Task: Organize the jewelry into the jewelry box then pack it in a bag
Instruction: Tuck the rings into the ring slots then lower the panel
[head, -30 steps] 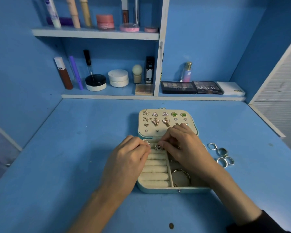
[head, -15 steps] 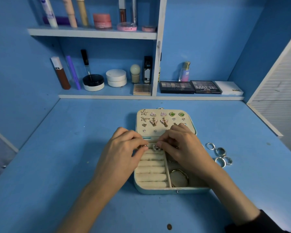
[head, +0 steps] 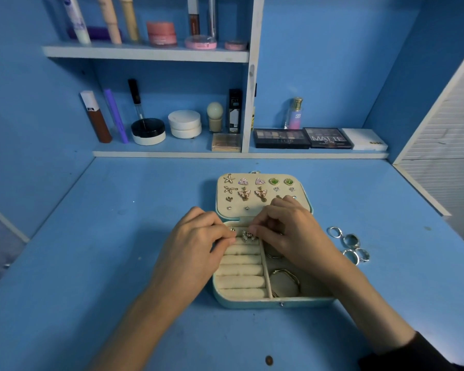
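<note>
- Jewelry box (head: 273, 302): rectangular case with a teal shell and cream lining, open flat on the blue table (head: 91, 250). All places below are given from it.
- Lid panel (head: 255, 210): cream pad at the box's far side, lying flat, with rows of gold and green earrings pinned to it.
- Ring rolls (head: 241, 271): cream padded bars filling the box's left half. Their long axis runs left to right, as do the slots between them. The nearer rolls are bare.
- Spider-shaped ornament (head: 248, 236): small, gold with dark stones, likely a ring. It sits at the farthest roll, between the two hands.
- Left hand (head: 196, 245): over the box's left wall, fingers curled, tips on the far roll. Whether they pinch anything cannot be told.
- Right hand (head: 295, 236): across the box's right half, thumb and forefinger closed on the ornament's right side. The two hands nearly meet there.
- Gold bangle (head: 284, 271): thin hoop in the box's right compartment, partly under the right wrist.
- Silver rings (head: 351, 240): loose cluster on the table, off the box's right wall and apart from it. The right hand is the nearer one.
- Step judged: seating the ornament in the far slot. The push should go down into the slot, across the rolls' long axis.
- Room: the lid panel hems in the far side and the divider the right. The table is open to the left of the box and on its near side.
- Bag: none in view.
</note>
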A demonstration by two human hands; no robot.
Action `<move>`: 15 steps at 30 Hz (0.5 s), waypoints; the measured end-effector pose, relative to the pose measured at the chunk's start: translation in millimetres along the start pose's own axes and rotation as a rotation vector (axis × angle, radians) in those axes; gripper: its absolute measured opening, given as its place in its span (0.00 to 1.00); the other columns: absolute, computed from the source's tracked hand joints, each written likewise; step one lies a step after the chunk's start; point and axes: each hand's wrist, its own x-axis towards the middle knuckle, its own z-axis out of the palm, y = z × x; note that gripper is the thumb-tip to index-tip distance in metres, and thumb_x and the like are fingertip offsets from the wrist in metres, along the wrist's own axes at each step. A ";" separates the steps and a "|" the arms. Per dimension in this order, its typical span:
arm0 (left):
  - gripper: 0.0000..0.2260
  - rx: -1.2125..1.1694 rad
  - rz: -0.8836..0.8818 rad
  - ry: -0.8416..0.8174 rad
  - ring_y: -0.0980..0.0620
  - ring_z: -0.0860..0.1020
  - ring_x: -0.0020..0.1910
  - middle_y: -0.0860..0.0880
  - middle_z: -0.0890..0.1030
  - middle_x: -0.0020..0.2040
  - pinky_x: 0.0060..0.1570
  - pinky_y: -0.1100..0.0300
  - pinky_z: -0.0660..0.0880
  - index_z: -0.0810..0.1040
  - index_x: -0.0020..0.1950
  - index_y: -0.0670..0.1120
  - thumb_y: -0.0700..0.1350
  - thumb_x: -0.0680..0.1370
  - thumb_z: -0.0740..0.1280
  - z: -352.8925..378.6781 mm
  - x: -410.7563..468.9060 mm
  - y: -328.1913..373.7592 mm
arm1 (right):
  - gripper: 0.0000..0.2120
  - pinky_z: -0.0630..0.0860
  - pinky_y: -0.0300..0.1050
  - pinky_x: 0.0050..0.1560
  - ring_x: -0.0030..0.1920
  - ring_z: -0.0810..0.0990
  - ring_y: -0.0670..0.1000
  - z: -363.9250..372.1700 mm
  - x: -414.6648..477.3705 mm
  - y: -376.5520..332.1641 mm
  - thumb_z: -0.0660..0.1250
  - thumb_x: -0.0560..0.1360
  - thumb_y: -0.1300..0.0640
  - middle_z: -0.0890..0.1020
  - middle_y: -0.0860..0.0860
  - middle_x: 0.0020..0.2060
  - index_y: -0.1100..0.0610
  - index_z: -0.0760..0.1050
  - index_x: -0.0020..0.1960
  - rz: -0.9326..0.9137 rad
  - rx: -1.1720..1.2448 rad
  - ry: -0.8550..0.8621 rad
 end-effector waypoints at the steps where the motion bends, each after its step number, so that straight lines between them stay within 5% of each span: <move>1: 0.05 0.004 -0.004 0.002 0.58 0.67 0.39 0.55 0.78 0.34 0.42 0.71 0.65 0.85 0.39 0.47 0.46 0.69 0.70 -0.2 0.7 0.6 | 0.04 0.65 0.36 0.41 0.40 0.67 0.42 -0.1 -0.2 -0.3 0.72 0.71 0.53 0.69 0.42 0.31 0.53 0.80 0.40 0.000 0.002 0.003; 6: 0.11 0.047 0.012 -0.013 0.58 0.67 0.41 0.55 0.75 0.37 0.44 0.70 0.64 0.84 0.50 0.52 0.44 0.70 0.68 -1.7 0.7 8.6 | 0.03 0.64 0.34 0.41 0.40 0.67 0.42 -2.3 -0.9 -2.6 0.71 0.72 0.53 0.70 0.42 0.31 0.52 0.80 0.41 0.032 0.015 -0.014; 15: 0.17 0.077 0.047 -0.074 0.57 0.66 0.41 0.55 0.77 0.38 0.33 0.69 0.65 0.86 0.47 0.53 0.34 0.66 0.77 -3.9 -1.2 9.1 | 0.05 0.67 0.38 0.35 0.34 0.72 0.46 -29.8 -6.9 -1.7 0.66 0.76 0.54 0.80 0.52 0.36 0.49 0.79 0.42 0.239 0.353 0.129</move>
